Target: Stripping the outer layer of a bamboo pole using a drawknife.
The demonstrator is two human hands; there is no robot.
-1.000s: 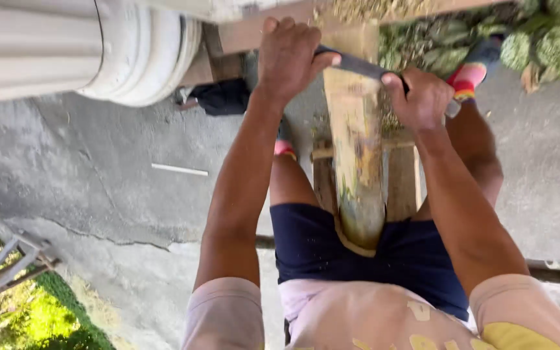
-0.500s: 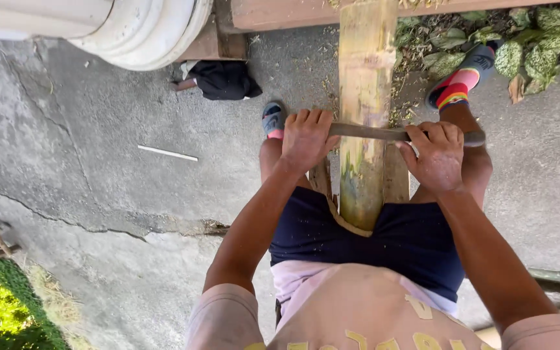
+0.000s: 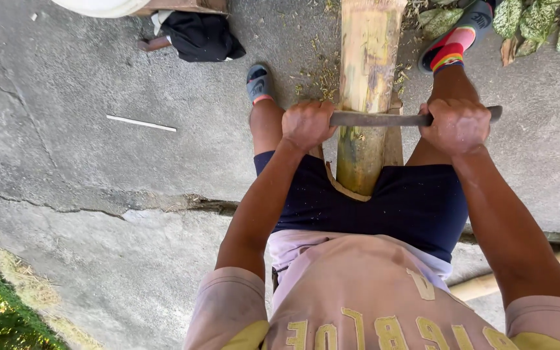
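Flat blade (image 3: 384, 119) crosswise on bamboo pole (image 3: 365, 91), left hand (image 3: 307, 124), right hand (image 3: 456, 126) (fists at its ends)

left hand (image 3: 308, 123) fisted, right hand (image 3: 456, 125) fisted, arms outstretched

The person wears a pale beige short-sleeved shirt (image 3: 364, 291) with yellow lettering, dark navy shorts (image 3: 416, 201), a grey slipper (image 3: 258, 82) and a red-striped slipper (image 3: 455, 42), with bare forearms.

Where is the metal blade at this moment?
In the head view, the metal blade lies crosswise over the bamboo pole, upper centre, with the left hand and the right hand gripping its two ends above the person's lap.
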